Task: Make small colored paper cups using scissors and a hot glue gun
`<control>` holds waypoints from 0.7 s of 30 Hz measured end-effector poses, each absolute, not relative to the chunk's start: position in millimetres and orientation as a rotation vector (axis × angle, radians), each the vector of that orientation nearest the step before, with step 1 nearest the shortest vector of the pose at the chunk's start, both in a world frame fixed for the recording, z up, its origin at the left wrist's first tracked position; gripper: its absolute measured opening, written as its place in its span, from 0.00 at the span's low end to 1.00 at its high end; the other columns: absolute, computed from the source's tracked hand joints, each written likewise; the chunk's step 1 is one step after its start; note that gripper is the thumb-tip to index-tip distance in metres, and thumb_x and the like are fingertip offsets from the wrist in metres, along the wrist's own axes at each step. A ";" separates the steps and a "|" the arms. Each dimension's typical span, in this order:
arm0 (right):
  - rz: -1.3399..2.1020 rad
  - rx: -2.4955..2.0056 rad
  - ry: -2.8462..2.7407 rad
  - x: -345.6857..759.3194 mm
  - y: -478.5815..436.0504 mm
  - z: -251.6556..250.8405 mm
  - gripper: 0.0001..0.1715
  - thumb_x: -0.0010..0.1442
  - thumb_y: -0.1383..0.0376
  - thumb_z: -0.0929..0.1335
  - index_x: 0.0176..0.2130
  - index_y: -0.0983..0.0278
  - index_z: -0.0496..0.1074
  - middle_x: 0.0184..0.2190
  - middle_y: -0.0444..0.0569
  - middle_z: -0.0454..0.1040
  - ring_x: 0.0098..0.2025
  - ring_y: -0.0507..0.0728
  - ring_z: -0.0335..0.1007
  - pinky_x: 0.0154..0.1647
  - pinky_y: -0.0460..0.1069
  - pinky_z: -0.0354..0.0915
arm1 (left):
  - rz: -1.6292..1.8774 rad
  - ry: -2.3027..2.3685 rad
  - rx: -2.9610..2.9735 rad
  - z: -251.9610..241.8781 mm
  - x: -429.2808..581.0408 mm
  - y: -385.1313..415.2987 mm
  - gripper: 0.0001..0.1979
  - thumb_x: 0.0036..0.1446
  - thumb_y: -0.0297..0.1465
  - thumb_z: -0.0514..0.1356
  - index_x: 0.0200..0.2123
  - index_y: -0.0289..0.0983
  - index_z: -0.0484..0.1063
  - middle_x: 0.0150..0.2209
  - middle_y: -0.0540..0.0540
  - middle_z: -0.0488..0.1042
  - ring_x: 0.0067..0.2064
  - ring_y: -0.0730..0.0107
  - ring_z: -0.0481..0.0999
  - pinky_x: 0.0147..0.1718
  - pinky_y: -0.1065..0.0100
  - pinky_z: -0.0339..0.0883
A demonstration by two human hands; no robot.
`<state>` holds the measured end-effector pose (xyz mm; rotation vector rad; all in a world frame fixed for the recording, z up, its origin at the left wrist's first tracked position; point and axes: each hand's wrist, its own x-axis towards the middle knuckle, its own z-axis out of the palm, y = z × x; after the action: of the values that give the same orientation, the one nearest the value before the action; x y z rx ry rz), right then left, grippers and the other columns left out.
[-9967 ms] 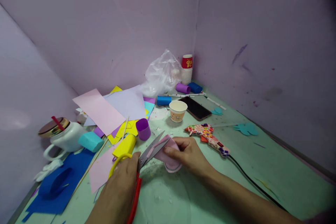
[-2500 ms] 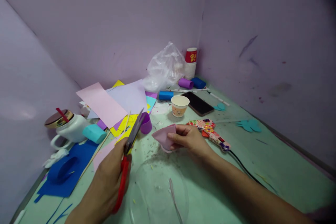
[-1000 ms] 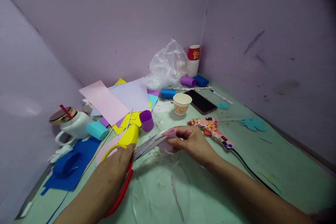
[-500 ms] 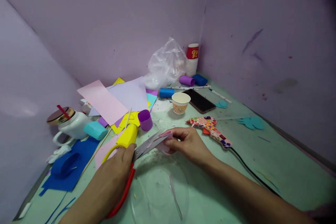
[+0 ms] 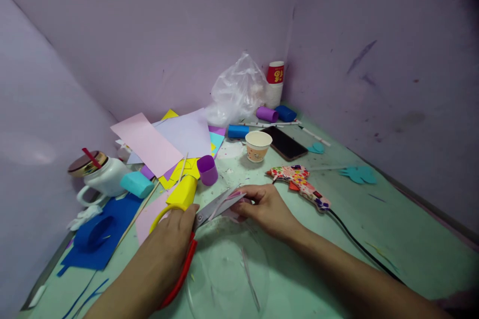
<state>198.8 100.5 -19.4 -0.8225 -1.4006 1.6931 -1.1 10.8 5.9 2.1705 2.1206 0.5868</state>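
Note:
My left hand [image 5: 174, 234] is closed around the handles of a pair of scissors [image 5: 214, 209] with one yellow and one red grip. The blades point right and lie against a small piece of pink paper [image 5: 231, 215], with a thin pink strip along them. Pinched between the fingers of my right hand [image 5: 265, 207] is that pink paper, partly hidden by the fingers and the blades. Below both hands is a clear round plastic lid or plate [image 5: 224, 279] with a thin strip lying on it. Just beyond the scissors are a yellow paper tube [image 5: 182, 192] and a purple paper tube [image 5: 207, 170].
A floral glue gun [image 5: 299, 184] with a black cord lies to the right. Behind it are a phone [image 5: 285, 143] and a paper cup [image 5: 258, 147]. Coloured paper sheets [image 5: 147, 144], a white mug [image 5: 107, 179] and blue paper [image 5: 101, 239] occupy the left.
The scissors have shifted slightly right and their blades reach further across the pink paper at my right fingers. The cut strip curls more along the blades.

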 end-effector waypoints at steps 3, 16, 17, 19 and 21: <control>1.701 -0.821 -1.379 198.4 100.5 -20.8 0.10 0.47 0.65 0.72 0.33 0.65 0.81 0.22 0.44 0.74 0.22 0.49 0.65 0.24 0.46 0.66 | 0.430 2.082 2.220 4.9 -1.9 12.1 0.21 0.49 0.26 0.49 0.46 0.41 0.70 0.36 0.43 0.77 0.33 0.58 0.77 0.32 0.63 0.69; 1.677 -0.806 -1.431 197.0 97.6 -19.9 0.07 0.45 0.68 0.71 0.28 0.65 0.80 0.19 0.43 0.72 0.22 0.50 0.64 0.24 0.46 0.64 | 0.227 2.043 2.246 3.7 -2.7 9.0 0.23 0.50 0.27 0.51 0.51 0.43 0.67 0.40 0.43 0.76 0.38 0.56 0.78 0.36 0.63 0.70; 1.665 -0.790 -1.437 195.9 96.3 -19.7 0.07 0.45 0.70 0.70 0.26 0.65 0.80 0.18 0.42 0.71 0.21 0.50 0.63 0.24 0.45 0.63 | 0.211 2.036 2.243 5.0 0.0 8.0 0.23 0.51 0.27 0.51 0.52 0.43 0.66 0.42 0.42 0.76 0.41 0.56 0.78 0.37 0.63 0.70; 1.656 -0.764 -1.435 193.8 93.8 -19.3 0.08 0.44 0.73 0.68 0.23 0.65 0.79 0.17 0.41 0.70 0.21 0.49 0.62 0.24 0.45 0.62 | 0.170 2.043 2.227 6.3 5.2 6.8 0.25 0.52 0.26 0.50 0.54 0.42 0.64 0.46 0.40 0.75 0.45 0.55 0.76 0.38 0.63 0.70; 1.652 -0.762 -1.423 192.7 92.5 -19.2 0.09 0.43 0.74 0.67 0.21 0.65 0.77 0.17 0.41 0.69 0.21 0.49 0.62 0.25 0.45 0.61 | 0.129 2.071 2.197 6.1 8.6 7.2 0.25 0.53 0.24 0.48 0.55 0.40 0.64 0.47 0.38 0.74 0.46 0.55 0.76 0.39 0.62 0.70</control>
<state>192.7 92.5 -19.2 -0.7624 -1.4227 1.6522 8.6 7.2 6.1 2.1971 2.0711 0.1288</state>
